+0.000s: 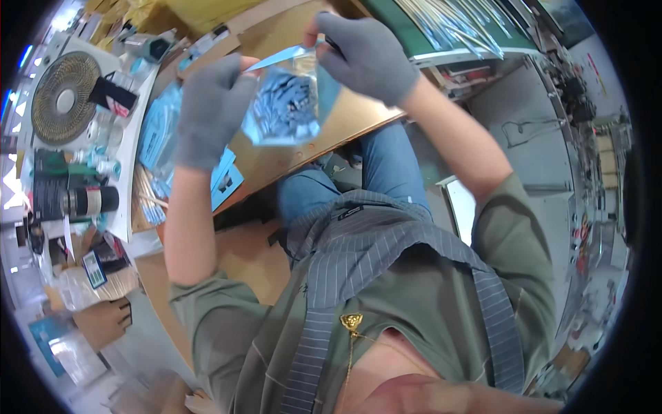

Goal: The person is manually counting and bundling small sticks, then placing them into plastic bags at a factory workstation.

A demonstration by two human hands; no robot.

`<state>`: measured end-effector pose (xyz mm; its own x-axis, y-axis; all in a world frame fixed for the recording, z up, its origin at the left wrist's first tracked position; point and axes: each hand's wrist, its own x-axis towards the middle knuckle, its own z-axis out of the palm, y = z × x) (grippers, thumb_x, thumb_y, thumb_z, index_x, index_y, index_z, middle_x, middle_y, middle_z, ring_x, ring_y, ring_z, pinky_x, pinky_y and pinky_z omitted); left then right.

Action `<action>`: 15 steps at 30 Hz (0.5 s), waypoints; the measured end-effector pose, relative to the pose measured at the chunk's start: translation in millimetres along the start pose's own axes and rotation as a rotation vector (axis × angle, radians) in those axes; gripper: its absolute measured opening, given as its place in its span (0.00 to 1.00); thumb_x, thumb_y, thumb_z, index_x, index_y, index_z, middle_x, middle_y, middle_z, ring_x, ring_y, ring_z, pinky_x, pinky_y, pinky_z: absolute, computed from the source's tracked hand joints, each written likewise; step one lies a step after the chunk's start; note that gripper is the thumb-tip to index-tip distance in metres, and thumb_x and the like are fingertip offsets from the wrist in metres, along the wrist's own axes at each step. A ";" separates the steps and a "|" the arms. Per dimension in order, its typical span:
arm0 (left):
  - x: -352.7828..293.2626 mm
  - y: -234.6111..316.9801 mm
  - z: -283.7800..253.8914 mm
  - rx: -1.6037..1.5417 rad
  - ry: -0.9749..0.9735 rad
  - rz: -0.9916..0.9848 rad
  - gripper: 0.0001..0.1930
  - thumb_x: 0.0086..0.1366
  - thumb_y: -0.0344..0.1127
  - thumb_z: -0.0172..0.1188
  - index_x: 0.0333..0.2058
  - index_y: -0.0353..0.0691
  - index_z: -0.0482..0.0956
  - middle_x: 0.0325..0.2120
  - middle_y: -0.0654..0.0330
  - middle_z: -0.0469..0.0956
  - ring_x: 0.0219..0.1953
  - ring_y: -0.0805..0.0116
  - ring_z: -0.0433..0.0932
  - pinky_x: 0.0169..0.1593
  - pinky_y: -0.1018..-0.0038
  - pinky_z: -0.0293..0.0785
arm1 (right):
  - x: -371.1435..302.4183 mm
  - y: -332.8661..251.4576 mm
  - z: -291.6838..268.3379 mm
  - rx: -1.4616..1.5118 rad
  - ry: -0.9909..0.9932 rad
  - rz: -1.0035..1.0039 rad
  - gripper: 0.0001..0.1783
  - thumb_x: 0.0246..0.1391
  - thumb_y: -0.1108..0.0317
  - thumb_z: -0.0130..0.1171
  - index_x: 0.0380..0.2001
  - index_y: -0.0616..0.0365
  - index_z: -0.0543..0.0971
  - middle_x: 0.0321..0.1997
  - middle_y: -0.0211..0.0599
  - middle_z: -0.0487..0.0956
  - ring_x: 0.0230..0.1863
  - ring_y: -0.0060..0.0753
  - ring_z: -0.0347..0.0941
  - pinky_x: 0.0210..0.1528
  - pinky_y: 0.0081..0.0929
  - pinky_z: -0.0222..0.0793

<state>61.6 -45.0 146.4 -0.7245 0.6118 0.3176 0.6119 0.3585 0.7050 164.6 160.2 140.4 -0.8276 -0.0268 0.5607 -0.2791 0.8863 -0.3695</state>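
Grey fingerless gloves cover both my hands, leaving the fingertips bare. My left hand (215,110) is closed on the left end of the blue top edge of a plastic bag. Farther right and a little higher, my right hand (365,56) pinches the other end of that edge. The bag (284,110) hangs between them over the table, its see-through front showing many small blue pieces bunched inside. What the pieces are, I cannot make out. Left of my left hand, flat blue printed bags (158,131) lie in a stack on the table.
The brown worktable (258,165) has its front edge near my knees. A round fan (67,101) and a dark jar (89,201) sit on a white surface at the left. Thin wooden sticks in clear wrap (448,21) lie on a green surface at the far right.
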 end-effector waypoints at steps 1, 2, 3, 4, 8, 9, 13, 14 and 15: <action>1.5 -4.8 -7.2 0.121 -0.136 0.035 0.10 0.58 0.35 0.59 0.35 0.36 0.80 0.16 0.66 0.72 0.21 0.82 0.67 0.26 0.80 0.64 | 16.0 14.5 8.4 0.073 -0.106 0.127 0.05 0.51 0.68 0.52 0.32 0.54 0.75 0.20 0.34 0.73 0.22 0.28 0.71 0.28 0.27 0.68; -2.6 -4.5 -13.7 0.129 -0.128 0.032 0.10 0.58 0.35 0.59 0.35 0.36 0.80 0.16 0.66 0.72 0.21 0.82 0.67 0.26 0.80 0.64 | 27.2 23.6 15.8 0.140 -0.211 0.263 0.08 0.48 0.66 0.53 0.33 0.50 0.77 0.19 0.36 0.76 0.21 0.35 0.74 0.28 0.33 0.70; -2.0 -9.8 -21.8 0.041 -0.148 -0.029 0.10 0.59 0.35 0.57 0.34 0.36 0.80 0.16 0.69 0.71 0.21 0.82 0.67 0.27 0.81 0.64 | 40.6 18.2 2.6 0.160 -0.237 0.265 0.08 0.51 0.66 0.52 0.34 0.54 0.77 0.21 0.33 0.76 0.22 0.25 0.73 0.28 0.26 0.69; -1.4 -18.4 -27.5 -0.052 -0.158 -0.098 0.10 0.59 0.36 0.56 0.33 0.36 0.81 0.16 0.71 0.71 0.21 0.83 0.67 0.27 0.82 0.63 | 50.3 -10.6 -10.1 0.451 -0.194 0.415 0.10 0.50 0.73 0.46 0.23 0.62 0.77 0.16 0.35 0.74 0.18 0.24 0.72 0.24 0.23 0.71; -56.4 -106.2 -17.1 -1.012 0.026 -0.459 0.27 0.64 0.54 0.47 0.45 0.32 0.73 0.32 0.59 0.73 0.31 0.71 0.70 0.36 0.76 0.65 | 63.2 -9.2 9.3 0.449 -0.095 0.181 0.09 0.49 0.74 0.46 0.25 0.61 0.77 0.17 0.32 0.73 0.20 0.19 0.70 0.25 0.21 0.68; -81.2 -127.1 -2.5 -1.179 -0.027 -0.748 0.34 0.63 0.61 0.44 0.49 0.31 0.69 0.39 0.52 0.73 0.37 0.63 0.73 0.43 0.68 0.67 | 65.7 -43.7 -0.3 0.569 -0.185 0.258 0.07 0.49 0.74 0.48 0.26 0.61 0.77 0.17 0.30 0.72 0.22 0.19 0.70 0.26 0.22 0.67; -123.0 -130.5 67.4 -2.250 -0.723 -0.607 0.47 0.59 0.73 0.32 0.58 0.31 0.59 0.54 0.35 0.64 0.53 0.39 0.67 0.58 0.49 0.61 | 51.3 -102.3 16.7 0.655 -0.360 -0.120 0.07 0.58 0.71 0.47 0.31 0.62 0.74 0.31 0.26 0.73 0.34 0.17 0.66 0.38 0.18 0.63; -117.5 -75.7 55.4 -1.699 -0.524 -0.548 0.40 0.61 0.66 0.41 0.57 0.33 0.62 0.51 0.39 0.68 0.48 0.40 0.71 0.52 0.50 0.69 | 46.2 -115.6 20.3 0.611 -0.409 -0.210 0.08 0.58 0.69 0.49 0.30 0.61 0.74 0.29 0.27 0.73 0.32 0.18 0.67 0.37 0.18 0.64; -123.7 -50.0 49.3 -1.855 -0.314 -0.303 0.32 0.63 0.56 0.49 0.54 0.34 0.65 0.48 0.41 0.71 0.45 0.46 0.75 0.47 0.55 0.74 | 40.6 -132.3 28.1 0.590 -0.421 -0.410 0.08 0.56 0.69 0.46 0.29 0.59 0.74 0.25 0.30 0.73 0.24 0.22 0.72 0.29 0.20 0.66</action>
<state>136.2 -103.8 40.5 -0.5204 0.8467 0.1108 -0.7233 -0.5061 0.4697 154.2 28.8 191.3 -0.6847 -0.5694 0.4549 -0.7108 0.3839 -0.5894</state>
